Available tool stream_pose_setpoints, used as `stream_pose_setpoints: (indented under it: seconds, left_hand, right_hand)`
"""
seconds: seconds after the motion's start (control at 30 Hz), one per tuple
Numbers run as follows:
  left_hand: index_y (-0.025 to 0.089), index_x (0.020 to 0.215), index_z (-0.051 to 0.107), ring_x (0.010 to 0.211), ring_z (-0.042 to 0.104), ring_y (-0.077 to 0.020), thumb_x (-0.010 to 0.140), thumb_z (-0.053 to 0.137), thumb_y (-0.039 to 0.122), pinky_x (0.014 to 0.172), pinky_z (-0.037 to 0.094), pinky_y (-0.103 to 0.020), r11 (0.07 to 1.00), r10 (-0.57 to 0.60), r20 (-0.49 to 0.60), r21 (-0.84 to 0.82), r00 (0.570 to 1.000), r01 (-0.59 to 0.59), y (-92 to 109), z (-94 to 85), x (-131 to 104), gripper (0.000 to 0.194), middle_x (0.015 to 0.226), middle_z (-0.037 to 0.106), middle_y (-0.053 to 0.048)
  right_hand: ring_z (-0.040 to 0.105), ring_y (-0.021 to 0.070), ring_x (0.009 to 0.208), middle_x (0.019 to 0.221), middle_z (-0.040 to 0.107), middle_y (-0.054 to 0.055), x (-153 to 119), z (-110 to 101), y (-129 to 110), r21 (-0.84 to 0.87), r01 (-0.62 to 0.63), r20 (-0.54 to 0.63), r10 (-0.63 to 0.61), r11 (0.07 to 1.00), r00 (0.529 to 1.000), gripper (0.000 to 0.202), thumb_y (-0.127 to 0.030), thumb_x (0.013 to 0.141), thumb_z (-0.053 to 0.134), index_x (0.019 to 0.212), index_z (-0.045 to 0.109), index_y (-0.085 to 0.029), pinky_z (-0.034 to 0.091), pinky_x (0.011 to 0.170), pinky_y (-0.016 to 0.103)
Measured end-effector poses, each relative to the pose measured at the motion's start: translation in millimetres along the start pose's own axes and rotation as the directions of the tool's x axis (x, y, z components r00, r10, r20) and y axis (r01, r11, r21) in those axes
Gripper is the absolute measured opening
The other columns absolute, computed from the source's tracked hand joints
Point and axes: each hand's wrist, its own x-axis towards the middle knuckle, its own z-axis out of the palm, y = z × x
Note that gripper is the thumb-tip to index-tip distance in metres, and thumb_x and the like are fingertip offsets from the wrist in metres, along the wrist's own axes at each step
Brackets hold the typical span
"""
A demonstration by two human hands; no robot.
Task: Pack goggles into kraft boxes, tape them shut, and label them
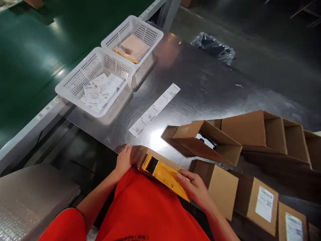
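Close against my red shirt, a closed cardboard box (163, 158) lies at the near edge of the metal table. My left hand (124, 160) grips its left end, the fingertips partly out of sight behind it. My right hand (192, 185) is closed around a yellow tape dispenser (164, 174), which lies along the top of the box with its dark front end toward my left hand. The dispenser hides part of the box. Beyond the box, a strip of printed labels (154, 110) lies flat on the table.
Two white perforated baskets (75, 97) stand at the back left, holding papers and small packets. An open carton (188, 144), more open boxes (243, 130) and labelled closed boxes (262, 204) crowd the right. A green conveyor (50, 50) runs along the left. A plastic-lined bin (213, 48) stands beyond the table.
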Motion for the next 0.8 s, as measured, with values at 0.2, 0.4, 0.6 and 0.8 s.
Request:
stream_pose_setpoints:
  seconds: [0.2, 0.4, 0.6, 0.8]
  left_hand:
    - [0.016, 0.151, 0.012, 0.145, 0.017, -0.0300, 0.073, 0.056, 0.014, 0.116, 0.017, -0.053, 0.974, 0.226, 0.214, -0.061, 0.950, -0.218, -6, 22.6, -18, 0.089, 0.155, 0.025, -0.016]
    - [0.019, 0.150, -0.015, 0.145, 0.009, -0.0370, 0.053, 0.083, 0.048, 0.115, 0.019, -0.053, 0.883, 0.469, 0.212, -0.119, 0.857, -0.454, 16, -28.9, 5, 0.140, 0.159, 0.002, -0.020]
    - [0.015, 0.143, 0.027, 0.131, 0.038, -0.0374, 0.048, 0.082, 0.044, 0.113, 0.027, -0.050, 0.742, 0.622, 0.309, 0.061, 0.720, -0.667, 55, -50.1, 22, 0.113, 0.141, 0.040, -0.018]
    - [0.015, 0.138, 0.030, 0.132, 0.038, -0.0335, 0.049, 0.077, 0.039, 0.117, 0.018, -0.049, 0.738, 0.551, 0.323, 0.242, 0.770, -0.630, 57, -61.5, 18, 0.104, 0.138, 0.043, -0.017]
  right_hand:
    - [0.044, 0.0134, 0.055, 0.056, 0.050, 0.000, -2, -2, 2, 0.052, -0.011, -0.006, 0.012, 0.999, 1.000, 0.052, -0.066, 0.079, 0.052, 0.061, 0.055, -0.018, 0.033, 0.048, 0.024]
    - [0.038, 0.0103, 0.052, 0.055, 0.044, -0.002, -1, -2, -3, 0.039, 0.002, 0.018, -0.003, 0.999, 1.000, 0.052, -0.067, 0.079, 0.052, 0.059, 0.050, -0.018, 0.027, 0.044, 0.022]
    - [0.037, 0.0095, 0.052, 0.055, 0.042, -0.004, -5, -20, -5, 0.029, -0.012, 0.110, 0.009, 0.999, 0.994, 0.050, -0.065, 0.078, 0.053, 0.060, 0.050, -0.018, 0.025, 0.045, 0.022]
    - [0.036, 0.0091, 0.048, 0.052, 0.037, -0.005, -48, -84, 75, 0.061, -0.171, 0.031, 0.170, 0.983, 0.985, 0.050, -0.066, 0.070, 0.060, 0.059, 0.052, -0.018, 0.022, 0.043, 0.023]
